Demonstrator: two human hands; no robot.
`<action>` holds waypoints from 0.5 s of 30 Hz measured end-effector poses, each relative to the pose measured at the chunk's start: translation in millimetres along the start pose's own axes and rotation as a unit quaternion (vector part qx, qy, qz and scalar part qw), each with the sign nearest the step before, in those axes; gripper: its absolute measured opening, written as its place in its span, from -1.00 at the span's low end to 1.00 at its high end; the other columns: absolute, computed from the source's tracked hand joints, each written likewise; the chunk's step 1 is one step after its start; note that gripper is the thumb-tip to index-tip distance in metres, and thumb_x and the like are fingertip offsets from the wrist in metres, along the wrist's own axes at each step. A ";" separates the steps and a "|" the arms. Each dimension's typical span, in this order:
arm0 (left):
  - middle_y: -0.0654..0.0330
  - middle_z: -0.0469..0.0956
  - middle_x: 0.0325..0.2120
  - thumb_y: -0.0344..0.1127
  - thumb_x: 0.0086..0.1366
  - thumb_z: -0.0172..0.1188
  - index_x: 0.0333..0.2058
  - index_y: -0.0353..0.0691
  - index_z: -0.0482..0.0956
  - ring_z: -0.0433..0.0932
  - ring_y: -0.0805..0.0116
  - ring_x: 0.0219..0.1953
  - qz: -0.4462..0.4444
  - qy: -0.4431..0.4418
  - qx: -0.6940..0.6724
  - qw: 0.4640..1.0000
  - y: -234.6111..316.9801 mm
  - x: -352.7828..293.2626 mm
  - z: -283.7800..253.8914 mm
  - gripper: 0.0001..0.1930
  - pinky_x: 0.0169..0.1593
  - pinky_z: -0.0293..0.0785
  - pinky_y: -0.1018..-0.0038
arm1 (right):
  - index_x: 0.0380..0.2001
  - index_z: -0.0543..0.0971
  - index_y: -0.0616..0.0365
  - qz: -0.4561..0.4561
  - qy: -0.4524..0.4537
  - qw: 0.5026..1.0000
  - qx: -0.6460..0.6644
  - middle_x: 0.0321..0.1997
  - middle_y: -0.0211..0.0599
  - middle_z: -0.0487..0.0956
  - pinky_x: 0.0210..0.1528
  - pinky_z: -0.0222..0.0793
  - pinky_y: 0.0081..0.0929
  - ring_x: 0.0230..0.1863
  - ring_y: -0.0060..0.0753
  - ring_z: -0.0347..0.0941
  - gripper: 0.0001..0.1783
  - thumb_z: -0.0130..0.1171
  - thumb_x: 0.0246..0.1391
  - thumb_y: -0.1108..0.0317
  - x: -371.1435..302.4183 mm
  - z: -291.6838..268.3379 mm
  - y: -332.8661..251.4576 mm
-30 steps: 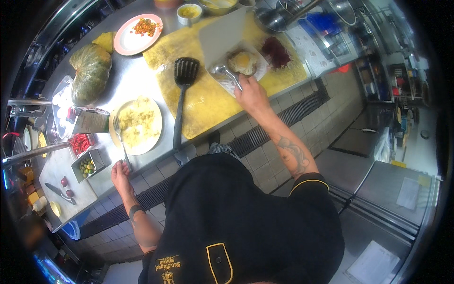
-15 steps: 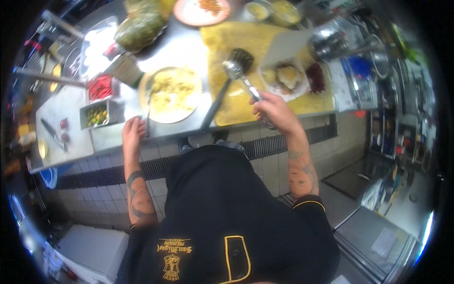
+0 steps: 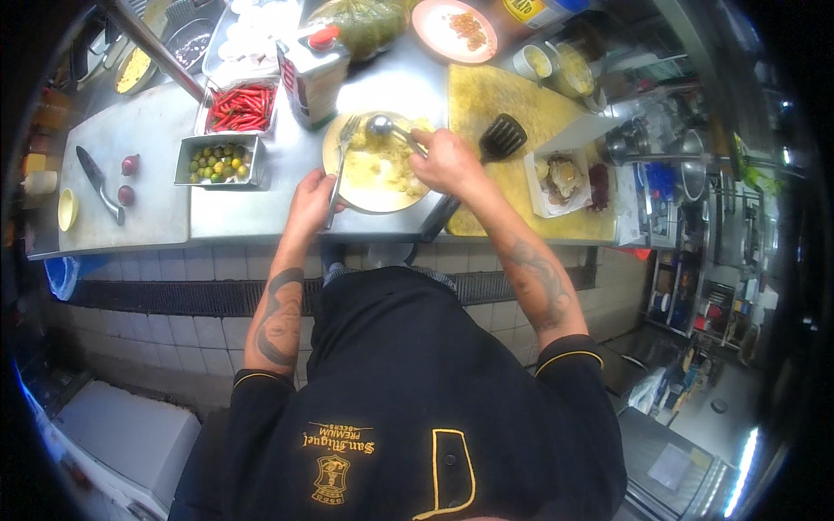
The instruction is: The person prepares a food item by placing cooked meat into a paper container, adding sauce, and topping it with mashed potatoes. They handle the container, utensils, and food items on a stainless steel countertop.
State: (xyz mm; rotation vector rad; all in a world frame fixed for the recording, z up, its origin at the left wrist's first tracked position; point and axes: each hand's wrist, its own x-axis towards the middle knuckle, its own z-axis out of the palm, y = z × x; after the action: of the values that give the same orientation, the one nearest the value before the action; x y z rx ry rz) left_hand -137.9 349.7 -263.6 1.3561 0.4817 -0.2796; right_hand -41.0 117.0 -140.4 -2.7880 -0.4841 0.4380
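Note:
A cream plate spread with lumpy yellow food lies on the steel counter in front of me. My right hand is closed round the handle of a metal scoop, whose round head is over the food on the plate's far side. At the plate's left edge, my left hand grips a fork by its handle. Its tines point away from me over the food. Behind my right hand, a black slotted spatula rests partly on the yellow cutting board.
On the board, an open white box holds food beside a dark red heap. Left of the plate stand red chillies, a tin of small green fruits and a can. A knife lies farther left.
My right hand has swung the scoop left from above the cutting board to over the plate. My left hand has come to the plate's edge with the fork. The view has shifted.

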 end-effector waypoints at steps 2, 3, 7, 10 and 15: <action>0.03 0.67 -0.25 -0.23 0.56 -0.03 0.08 -0.48 0.50 0.68 0.36 -0.41 -0.012 -0.007 -0.019 1.000 -0.1 -1.1 -0.7 -0.61 -0.34 0.63 0.49 | 0.20 0.60 0.12 -0.007 0.001 1.000 -0.016 -0.14 0.23 0.61 0.05 0.53 -0.01 -0.08 0.24 0.60 -0.41 0.13 0.07 0.24 -8.7 6.4 -12.5; 0.02 0.67 -0.25 -0.24 0.56 -0.05 0.08 -0.48 0.50 0.68 0.36 -0.42 -0.022 -0.009 -0.025 0.999 4.9 -4.8 2.1 -0.62 -0.34 0.64 0.48 | 0.20 0.60 0.13 -0.009 0.014 1.000 -0.018 -0.14 0.24 0.61 0.03 0.54 0.00 -0.10 0.25 0.60 -0.41 0.14 0.07 0.25 -17.6 9.8 -13.8; 0.00 0.66 -0.27 -0.25 0.58 -0.10 0.03 -0.49 0.49 0.71 0.33 -0.41 -0.021 -0.022 -0.022 0.999 -2.0 -8.3 4.1 -0.64 -0.35 0.69 0.46 | 0.19 0.59 0.18 -0.016 0.034 0.999 -0.018 -0.17 0.27 0.60 -0.02 0.55 0.01 -0.16 0.29 0.60 -0.43 0.15 0.08 0.26 -51.4 21.2 -27.3; 0.00 0.65 -0.28 -0.26 0.58 -0.12 0.01 -0.49 0.48 0.71 0.32 -0.41 -0.011 -0.027 -0.031 0.999 -5.6 -14.3 3.2 -0.65 -0.36 0.70 0.47 | 0.20 0.57 0.23 0.017 0.005 1.000 0.026 -0.17 0.24 0.60 0.01 0.53 -0.01 -0.15 0.28 0.59 -0.42 0.16 0.10 0.26 -74.2 31.1 -38.0; 0.01 0.62 -0.25 -0.26 0.60 -0.12 0.03 -0.47 0.45 0.70 0.31 -0.38 -0.032 -0.053 -0.069 0.996 -9.1 -16.0 1.8 -0.66 -0.32 0.73 0.47 | 0.23 0.55 0.25 0.050 0.036 0.992 0.114 -0.12 0.21 0.58 0.05 0.49 -0.05 -0.10 0.25 0.57 -0.41 0.21 0.12 0.27 -110.7 63.0 -42.9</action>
State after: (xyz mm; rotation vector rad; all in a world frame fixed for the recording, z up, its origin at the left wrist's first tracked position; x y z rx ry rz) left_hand -155.7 344.7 -263.5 1.1856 0.4482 -0.3635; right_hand -173.8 129.0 -157.3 -2.6040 -0.2596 0.3862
